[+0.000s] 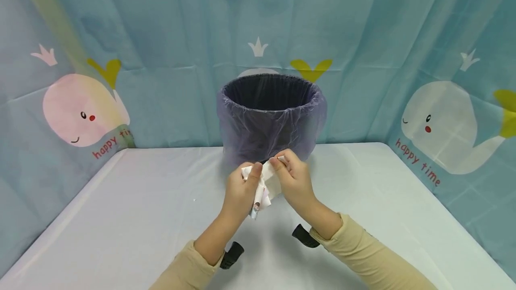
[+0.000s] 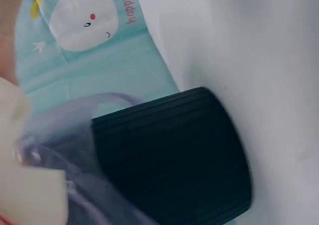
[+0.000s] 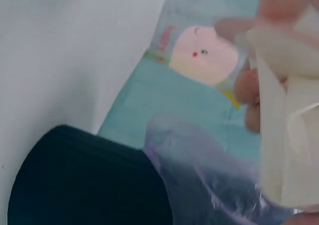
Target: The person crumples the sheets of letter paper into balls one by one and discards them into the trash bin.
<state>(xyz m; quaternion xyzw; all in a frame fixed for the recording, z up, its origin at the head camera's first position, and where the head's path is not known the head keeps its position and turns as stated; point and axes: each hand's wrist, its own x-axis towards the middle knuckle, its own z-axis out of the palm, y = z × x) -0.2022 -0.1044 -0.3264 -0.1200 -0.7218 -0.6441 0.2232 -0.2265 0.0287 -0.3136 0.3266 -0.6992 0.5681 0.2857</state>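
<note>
A folded, creased piece of white paper or thin card [image 1: 273, 184] with a small printed figure is held between both hands, above the table in front of the bin. My left hand [image 1: 238, 194] pinches its left part, thumb on top. At the upper right, my right hand [image 1: 297, 181] pinches the other part between thumb and fingers. In the right wrist view the white piece [image 3: 304, 140] looks pale and folded, with inner faces showing. Just behind the hands stands a dark bin [image 2: 174, 155], its mouth lined with a translucent purple bag [image 1: 274, 133].
A white-covered table [image 1: 141, 218] spreads under the arms. Blue-green curtains [image 1: 169, 57] with whale prints enclose the back and both sides. Black wrist devices [image 1: 231, 255] hang below the sleeves. A tiny white speck [image 1: 194, 200] lies left of the hands.
</note>
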